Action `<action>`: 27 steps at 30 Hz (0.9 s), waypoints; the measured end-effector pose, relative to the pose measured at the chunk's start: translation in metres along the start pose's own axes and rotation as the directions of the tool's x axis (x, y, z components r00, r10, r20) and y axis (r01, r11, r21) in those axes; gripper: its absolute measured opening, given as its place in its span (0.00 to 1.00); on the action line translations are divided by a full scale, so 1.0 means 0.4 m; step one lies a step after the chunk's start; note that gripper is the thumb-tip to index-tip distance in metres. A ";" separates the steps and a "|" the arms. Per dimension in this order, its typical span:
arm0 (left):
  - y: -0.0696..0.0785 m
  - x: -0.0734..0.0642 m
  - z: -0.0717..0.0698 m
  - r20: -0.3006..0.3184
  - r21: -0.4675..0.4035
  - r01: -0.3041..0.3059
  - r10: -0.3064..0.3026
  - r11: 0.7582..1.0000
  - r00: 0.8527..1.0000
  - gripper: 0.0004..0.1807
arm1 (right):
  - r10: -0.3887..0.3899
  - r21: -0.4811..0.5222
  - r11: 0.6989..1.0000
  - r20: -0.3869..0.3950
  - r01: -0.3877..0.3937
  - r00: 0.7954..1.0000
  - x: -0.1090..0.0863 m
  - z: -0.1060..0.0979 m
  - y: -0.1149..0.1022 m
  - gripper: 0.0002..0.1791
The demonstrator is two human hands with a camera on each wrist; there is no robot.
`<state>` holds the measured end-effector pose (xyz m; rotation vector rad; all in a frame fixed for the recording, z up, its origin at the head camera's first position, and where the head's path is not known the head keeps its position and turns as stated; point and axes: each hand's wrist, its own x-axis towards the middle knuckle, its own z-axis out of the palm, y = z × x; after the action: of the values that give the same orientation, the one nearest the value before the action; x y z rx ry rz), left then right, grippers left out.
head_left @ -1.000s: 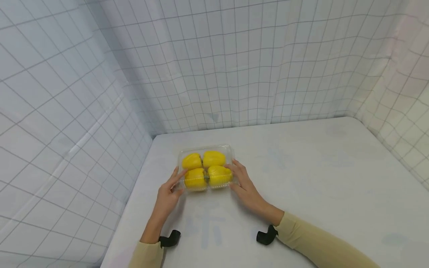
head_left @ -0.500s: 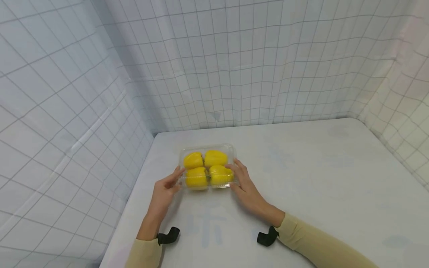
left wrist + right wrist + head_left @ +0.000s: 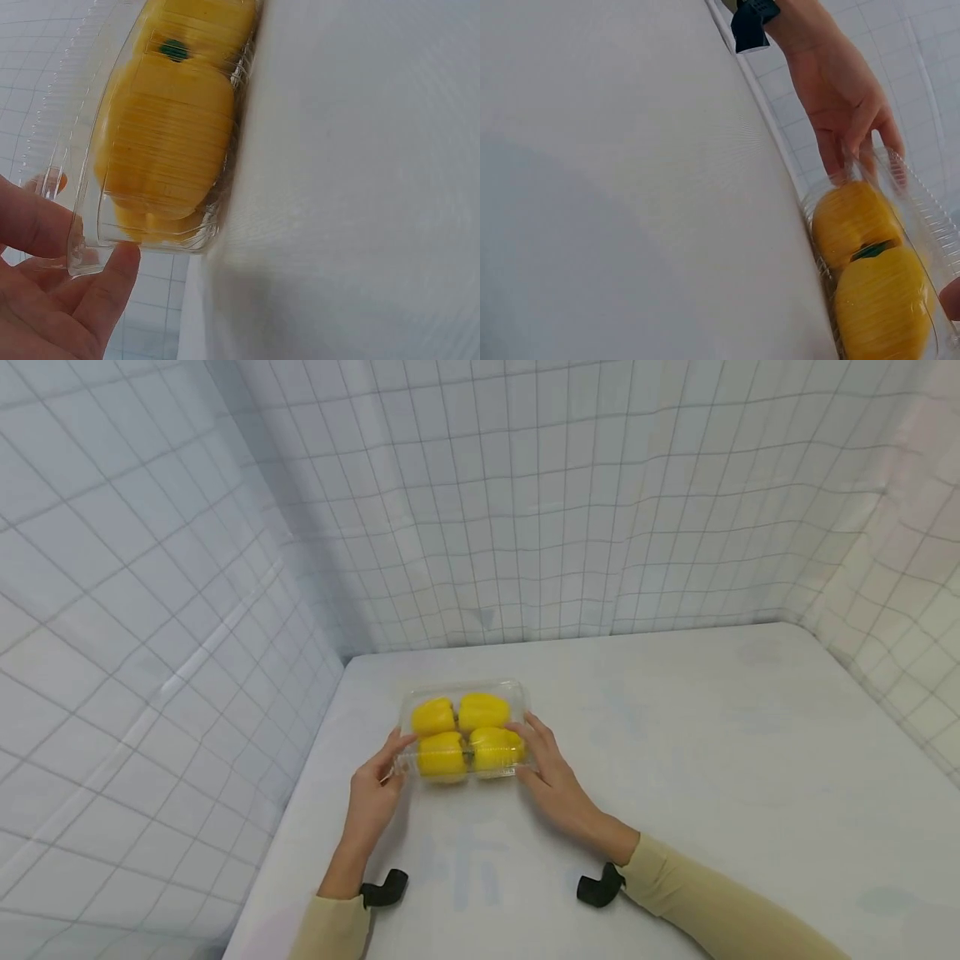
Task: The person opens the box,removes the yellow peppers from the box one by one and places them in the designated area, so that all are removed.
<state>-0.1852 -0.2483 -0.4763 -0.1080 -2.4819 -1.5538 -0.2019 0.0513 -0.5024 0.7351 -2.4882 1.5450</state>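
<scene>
A clear plastic clamshell box (image 3: 427, 689) with several yellow bell peppers (image 3: 442, 757) in it rests on the white table. My left hand (image 3: 372, 797) grips its front left corner; the left wrist view shows the fingers of my left hand (image 3: 52, 292) pinching the clear rim there. On the right side, my right hand (image 3: 555, 785) holds the box, thumb by the front corner and fingers along the side. Green stems (image 3: 174, 49) show through the plastic. Only a fingertip of my right hand (image 3: 950, 300) enters the right wrist view.
White table surface (image 3: 712, 752) stretches to the right of the box. White grid-patterned curtains (image 3: 487, 527) hang behind and on both sides. Each wrist wears a black camera mount (image 3: 600, 887).
My left hand drew back a little to the left, then came in at the front left corner again. The right hand stays at the right side, and the box has barely moved.
</scene>
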 end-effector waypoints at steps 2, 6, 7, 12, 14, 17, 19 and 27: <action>0.001 -0.004 -0.001 -0.007 0.029 -0.014 0.015 0.999 1.000 0.32 | 0.006 -0.005 1.000 0.002 -0.006 1.000 -0.001 0.000 -0.002 0.37; 0.003 -0.008 -0.002 -0.006 0.065 -0.031 0.032 0.997 0.999 0.33 | 0.035 -0.010 0.999 0.008 -0.035 0.999 -0.002 -0.001 -0.004 0.40; 0.004 -0.007 -0.002 -0.004 0.072 -0.032 0.033 0.997 0.999 0.33 | 0.041 -0.015 0.999 0.009 -0.041 0.999 -0.001 -0.003 -0.005 0.40; 0.015 0.002 -0.004 0.001 0.080 -0.047 0.047 0.996 0.999 0.31 | 0.035 -0.080 0.996 0.023 -0.033 0.999 0.006 -0.019 -0.011 0.42; 0.019 0.007 -0.006 0.002 0.080 -0.056 0.056 0.995 0.998 0.31 | 0.021 -0.109 0.994 0.026 -0.018 0.999 0.011 -0.026 -0.015 0.42; 0.026 0.014 -0.012 0.016 0.078 -0.063 0.062 0.995 0.998 0.33 | 0.014 -0.117 0.993 0.035 -0.010 0.999 0.017 -0.036 -0.022 0.42; 0.031 0.016 -0.017 0.037 0.079 -0.066 0.063 0.995 0.997 0.35 | 0.009 -0.118 0.993 0.044 -0.004 0.999 0.021 -0.041 -0.027 0.42; 0.048 0.018 -0.056 0.164 0.228 -0.147 0.111 0.962 0.980 0.41 | -0.017 -0.220 0.975 0.095 0.038 0.995 0.035 -0.066 -0.045 0.39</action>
<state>-0.1859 -0.2602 -0.4484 -0.3537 -2.6953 -1.2252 -0.2097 0.0632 -0.4704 0.8172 -2.6468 1.2229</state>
